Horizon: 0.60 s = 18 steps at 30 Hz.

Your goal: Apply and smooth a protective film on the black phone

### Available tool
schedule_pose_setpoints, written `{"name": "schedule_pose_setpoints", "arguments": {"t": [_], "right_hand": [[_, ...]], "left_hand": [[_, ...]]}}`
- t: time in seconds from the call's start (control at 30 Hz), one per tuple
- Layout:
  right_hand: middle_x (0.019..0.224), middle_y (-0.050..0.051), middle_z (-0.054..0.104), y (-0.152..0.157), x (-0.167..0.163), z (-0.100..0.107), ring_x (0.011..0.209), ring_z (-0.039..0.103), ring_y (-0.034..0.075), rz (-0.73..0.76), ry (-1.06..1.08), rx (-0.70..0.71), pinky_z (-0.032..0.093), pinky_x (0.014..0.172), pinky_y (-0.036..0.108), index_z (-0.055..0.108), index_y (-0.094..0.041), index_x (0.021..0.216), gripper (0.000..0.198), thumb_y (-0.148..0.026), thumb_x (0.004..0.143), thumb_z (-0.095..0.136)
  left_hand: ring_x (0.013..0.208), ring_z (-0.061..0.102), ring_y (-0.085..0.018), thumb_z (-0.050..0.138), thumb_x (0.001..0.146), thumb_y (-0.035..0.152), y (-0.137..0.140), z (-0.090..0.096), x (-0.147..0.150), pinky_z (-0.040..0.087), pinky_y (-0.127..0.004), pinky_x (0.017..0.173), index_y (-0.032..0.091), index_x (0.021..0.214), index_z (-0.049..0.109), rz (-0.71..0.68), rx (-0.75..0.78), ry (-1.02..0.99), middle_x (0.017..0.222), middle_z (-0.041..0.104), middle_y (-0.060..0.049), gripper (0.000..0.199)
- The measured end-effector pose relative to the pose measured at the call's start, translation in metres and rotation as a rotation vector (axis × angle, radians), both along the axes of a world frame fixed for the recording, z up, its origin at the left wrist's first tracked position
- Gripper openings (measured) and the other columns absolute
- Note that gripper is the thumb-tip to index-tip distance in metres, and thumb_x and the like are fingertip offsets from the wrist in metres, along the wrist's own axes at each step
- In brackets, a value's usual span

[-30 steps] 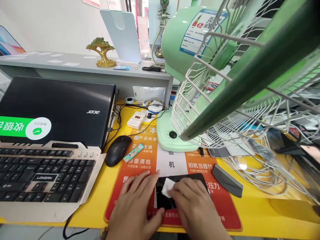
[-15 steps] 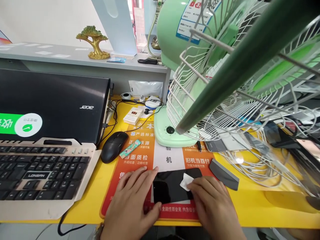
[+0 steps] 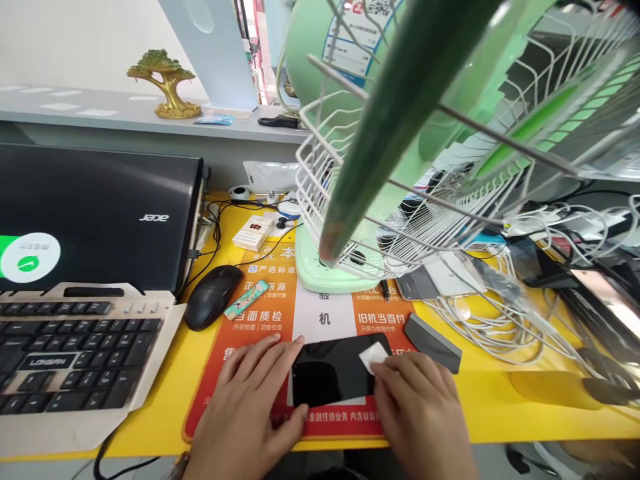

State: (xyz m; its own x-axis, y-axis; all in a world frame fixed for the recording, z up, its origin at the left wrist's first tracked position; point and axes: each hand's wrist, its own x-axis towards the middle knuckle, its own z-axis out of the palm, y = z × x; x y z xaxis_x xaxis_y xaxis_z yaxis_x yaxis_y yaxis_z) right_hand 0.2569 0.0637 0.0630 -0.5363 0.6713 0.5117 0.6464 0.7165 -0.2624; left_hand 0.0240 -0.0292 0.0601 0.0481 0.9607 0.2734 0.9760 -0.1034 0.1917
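A black smartphone lies flat with its dark, glossy face up on an orange and white printed mat. At its left end rests my left hand, fingers stretched out, with the index fingertip by the upper corner and the thumb tip by the lower one. Between the fingertips of my right hand is a small white wipe, pressed over the phone's right end. My right fingers are closed and partly hide the wipe. A dark grey wedge-shaped piece lies just beyond my right hand.
A green fan stands behind the phone, its cage and dark green bar hanging close above. Left are a mouse, a keyboard and a laptop. Tangled white cables lie right. A small packet is beside the mouse.
The view has swung a little to the right, so everything sits further left. My right hand has slid the wipe slightly rightward along the phone. My left hand stays at the phone's left end.
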Motion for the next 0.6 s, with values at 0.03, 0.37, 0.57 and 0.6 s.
{"name": "schedule_pose_setpoints", "arguments": {"t": [0.03,0.37,0.57,0.6], "right_hand": [[0.088,0.003,0.068,-0.004,-0.013,0.001,0.088,0.055,0.023,0.031,-0.001,-0.016,0.036,0.08,0.038,0.067,-0.022,0.096,0.017,-0.014,0.093,0.053],[0.081,0.001,0.068,0.024,-0.011,0.001,0.081,0.054,0.02,-0.011,0.05,-0.064,0.033,0.075,0.035,0.069,-0.022,0.089,0.017,-0.013,0.093,0.055],[0.078,0.003,0.066,-0.003,-0.039,0.0,0.077,0.052,0.021,0.055,0.066,-0.067,0.032,0.072,0.036,0.067,-0.021,0.084,0.021,-0.011,0.092,0.05],[0.078,0.002,0.065,-0.009,-0.044,0.0,0.077,0.052,0.02,0.105,0.085,-0.089,0.032,0.071,0.036,0.067,-0.021,0.085,0.021,-0.01,0.091,0.049]], "left_hand": [[0.131,0.048,-0.024,0.059,0.086,0.031,0.0,-0.001,0.0,0.029,-0.039,0.108,0.023,0.148,0.039,-0.002,0.001,0.002,0.139,0.061,0.0,0.066],[0.125,0.053,-0.025,0.06,0.084,0.033,0.002,-0.001,-0.002,0.033,-0.038,0.103,0.019,0.144,0.044,-0.024,0.063,0.08,0.133,0.065,-0.002,0.063],[0.119,0.059,-0.026,0.06,0.084,0.035,0.004,-0.002,-0.005,0.038,-0.039,0.098,0.02,0.141,0.046,-0.045,0.095,0.089,0.13,0.068,-0.003,0.061],[0.119,0.06,-0.026,0.06,0.084,0.035,0.004,-0.002,-0.005,0.038,-0.039,0.098,0.02,0.141,0.046,-0.051,0.096,0.092,0.129,0.068,-0.003,0.061]]}}
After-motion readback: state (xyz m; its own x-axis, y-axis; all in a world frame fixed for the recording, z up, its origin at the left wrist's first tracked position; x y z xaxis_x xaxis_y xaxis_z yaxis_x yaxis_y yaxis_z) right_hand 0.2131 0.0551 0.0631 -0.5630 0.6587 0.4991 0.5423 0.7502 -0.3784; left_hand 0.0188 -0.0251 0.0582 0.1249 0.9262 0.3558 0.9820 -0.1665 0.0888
